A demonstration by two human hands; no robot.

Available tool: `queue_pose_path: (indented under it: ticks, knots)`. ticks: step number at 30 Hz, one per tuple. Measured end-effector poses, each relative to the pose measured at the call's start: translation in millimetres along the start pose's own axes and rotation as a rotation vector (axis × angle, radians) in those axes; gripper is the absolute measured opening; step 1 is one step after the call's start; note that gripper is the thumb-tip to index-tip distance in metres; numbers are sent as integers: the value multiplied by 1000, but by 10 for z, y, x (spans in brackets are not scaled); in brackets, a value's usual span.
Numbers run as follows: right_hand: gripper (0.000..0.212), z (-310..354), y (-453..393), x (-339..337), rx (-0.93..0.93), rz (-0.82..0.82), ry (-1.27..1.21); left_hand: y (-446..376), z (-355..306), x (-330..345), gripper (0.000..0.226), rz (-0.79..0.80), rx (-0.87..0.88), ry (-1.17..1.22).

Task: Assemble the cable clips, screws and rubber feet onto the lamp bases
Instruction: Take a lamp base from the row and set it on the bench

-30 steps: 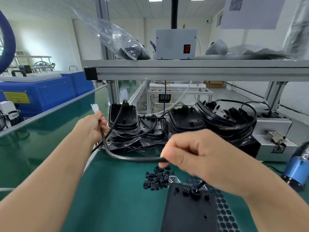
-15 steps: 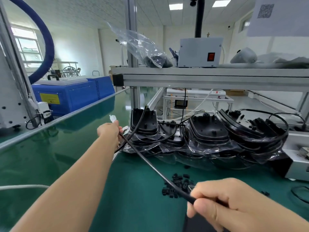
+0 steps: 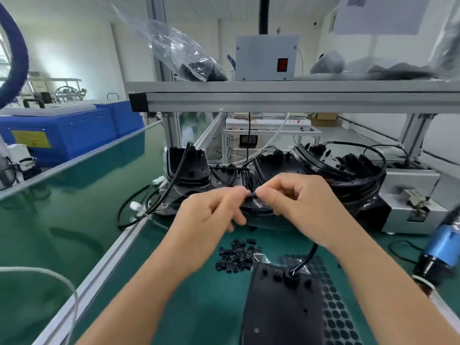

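Note:
A black lamp base (image 3: pixel 281 310) lies upside down on the green mat near the front edge, its black cable (image 3: pixel 310 253) rising from a round grommet. My left hand (image 3: pixel 211 212) and my right hand (image 3: pixel 301 200) meet above the mat, both pinching a short stretch of that cable between the fingertips. A heap of small black cable clips (image 3: pixel 236 255) lies just left of the base. A sheet of round black rubber feet (image 3: pixel 336 307) lies under the base's right side.
Bagged black lamp bases (image 3: pixel 273 175) with cables are stacked at the back under a grey shelf (image 3: pixel 298 98). A blue electric screwdriver (image 3: pixel 440 250) lies at the right, a grey metal fixture (image 3: pixel 410 202) behind it. An aluminium rail (image 3: pixel 104 265) borders the mat's left side.
My left hand let go of the cable's white plug end at the far left and came to the middle. My right hand rose to meet it, both now pinching the cable together.

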State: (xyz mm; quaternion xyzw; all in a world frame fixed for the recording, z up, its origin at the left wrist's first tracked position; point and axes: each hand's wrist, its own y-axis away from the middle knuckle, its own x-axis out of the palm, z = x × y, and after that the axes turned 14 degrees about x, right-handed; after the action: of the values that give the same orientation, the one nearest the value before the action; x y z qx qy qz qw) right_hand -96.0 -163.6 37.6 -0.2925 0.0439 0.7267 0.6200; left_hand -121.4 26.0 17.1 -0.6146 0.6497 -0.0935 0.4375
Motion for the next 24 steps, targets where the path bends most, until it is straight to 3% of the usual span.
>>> queue_pose_path:
  ticks: [2,4,10,13,16,19,21,24]
  knots:
    - [27,-95,58,-42,2,9,4,104,-25,38,24,32,181,-197]
    - [32,-281,203,-125,75,64,27,233,57,22,22,4,220,-209]
    - [19,-1000,657,-117,289,85,219,764,516,-47,24,222,8,-97]
    - [21,-1136,761,113,270,-70,273,869,589,26,27,398,-86,-81]
    - [22,-1150,803,295,237,-181,273,935,528,180,23,519,-39,-142]
    - [17,-1124,794,339,221,-210,251,960,402,360,45,595,-8,-216]
    - [17,-1111,785,333,195,-178,236,991,332,478,54,722,-34,-339]
    - [21,-1079,788,338,206,-94,208,1035,220,438,73,755,-78,-331]
